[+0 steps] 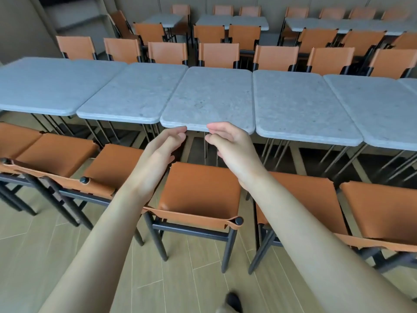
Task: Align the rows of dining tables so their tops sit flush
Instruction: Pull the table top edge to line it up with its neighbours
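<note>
The table (207, 98), a speckled grey stone slab with rounded corners, is set mid-row between like slabs. Its near edge is pinched by the right hand (228, 145) and touched by the loosely curved fingertips of the left hand (162, 150), above a tan leather chair (200, 188).

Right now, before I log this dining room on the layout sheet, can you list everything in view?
near row of tables: at least six, grey stone tops, end to end across the middle.
middle table: one of that row, grey, straight ahead.
far tables: three groups, grey, near the back wall.
chairs: many, orange seats on black frames, along both sides of the rows.
floor: tan planks, underfoot.
shoe: one, dark, bottom edge of view.
left grip: one, bare, fingertips at the middle table's near edge.
right grip: one, bare, thumb and forefinger bracketing that same edge; whether it is clamped is unclear.
</note>
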`<state>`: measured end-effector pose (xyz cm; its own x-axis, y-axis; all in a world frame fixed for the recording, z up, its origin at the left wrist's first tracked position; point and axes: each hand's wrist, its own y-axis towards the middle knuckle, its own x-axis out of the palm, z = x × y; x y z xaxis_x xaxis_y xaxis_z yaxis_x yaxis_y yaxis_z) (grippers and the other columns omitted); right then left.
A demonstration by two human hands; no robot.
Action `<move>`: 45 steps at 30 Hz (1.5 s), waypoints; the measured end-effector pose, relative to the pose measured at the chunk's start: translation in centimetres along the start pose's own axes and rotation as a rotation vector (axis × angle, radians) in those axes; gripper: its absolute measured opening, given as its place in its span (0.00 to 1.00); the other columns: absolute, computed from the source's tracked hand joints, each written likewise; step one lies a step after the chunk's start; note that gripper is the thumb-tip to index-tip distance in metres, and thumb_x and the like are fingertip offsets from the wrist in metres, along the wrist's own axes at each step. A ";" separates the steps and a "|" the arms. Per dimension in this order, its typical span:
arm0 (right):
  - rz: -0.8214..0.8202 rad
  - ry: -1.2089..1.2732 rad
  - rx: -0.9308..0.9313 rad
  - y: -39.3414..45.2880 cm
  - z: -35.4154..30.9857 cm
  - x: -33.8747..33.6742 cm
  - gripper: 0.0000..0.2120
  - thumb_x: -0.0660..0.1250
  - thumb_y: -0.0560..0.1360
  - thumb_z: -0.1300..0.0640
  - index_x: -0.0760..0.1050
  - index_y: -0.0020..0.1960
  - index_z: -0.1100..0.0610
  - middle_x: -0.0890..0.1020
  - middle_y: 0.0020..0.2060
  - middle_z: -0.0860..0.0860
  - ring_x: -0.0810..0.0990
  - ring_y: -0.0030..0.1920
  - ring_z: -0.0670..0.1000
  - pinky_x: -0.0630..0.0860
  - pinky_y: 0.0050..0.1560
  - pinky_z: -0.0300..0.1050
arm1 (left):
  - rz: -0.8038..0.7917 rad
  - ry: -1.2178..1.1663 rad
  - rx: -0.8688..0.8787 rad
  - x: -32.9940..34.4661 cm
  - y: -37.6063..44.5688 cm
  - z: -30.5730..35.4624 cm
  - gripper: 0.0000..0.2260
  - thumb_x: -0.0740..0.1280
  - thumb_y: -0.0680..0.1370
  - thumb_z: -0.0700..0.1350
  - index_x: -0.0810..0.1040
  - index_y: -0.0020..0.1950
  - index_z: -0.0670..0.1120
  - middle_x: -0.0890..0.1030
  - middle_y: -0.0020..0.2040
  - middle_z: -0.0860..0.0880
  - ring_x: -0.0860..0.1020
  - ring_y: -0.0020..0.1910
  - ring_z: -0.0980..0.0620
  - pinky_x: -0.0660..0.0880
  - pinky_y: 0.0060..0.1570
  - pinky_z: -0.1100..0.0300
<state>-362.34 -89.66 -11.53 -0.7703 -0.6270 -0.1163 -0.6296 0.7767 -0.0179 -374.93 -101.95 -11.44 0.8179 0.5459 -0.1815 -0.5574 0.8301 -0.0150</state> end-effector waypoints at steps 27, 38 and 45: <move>0.160 -0.013 0.164 32.0 7.2 7.1 0.11 0.67 0.78 0.58 0.80 0.59 0.49 0.81 0.58 0.41 0.79 0.53 0.37 0.75 0.58 0.39 | -0.108 0.150 -0.147 -6.4 33.7 -8.2 0.13 0.69 0.79 0.52 0.79 0.63 0.59 0.82 0.56 0.58 0.78 0.53 0.70 0.74 0.45 0.75; 0.937 0.201 0.503 40.8 22.8 -3.5 0.19 0.63 0.80 0.58 0.72 0.70 0.52 0.78 0.65 0.49 0.77 0.66 0.53 0.72 0.70 0.56 | -0.351 0.270 -0.176 3.0 46.4 -19.6 0.19 0.73 0.77 0.50 0.76 0.67 0.58 0.73 0.67 0.61 0.69 0.68 0.63 0.69 0.59 0.69; 1.262 0.338 0.513 46.5 30.1 -5.9 0.25 0.57 0.82 0.57 0.61 0.79 0.54 0.70 0.74 0.53 0.70 0.72 0.54 0.65 0.72 0.52 | -0.420 0.521 -0.006 7.9 53.9 -25.7 0.23 0.71 0.78 0.49 0.71 0.72 0.56 0.61 0.78 0.57 0.60 0.76 0.56 0.59 0.64 0.65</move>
<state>-384.02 -48.02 -41.59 -0.8146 0.5737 -0.0856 0.5462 0.7089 -0.4463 -402.12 -55.83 -38.97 0.7909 0.0487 -0.6100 -0.2084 0.9587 -0.1937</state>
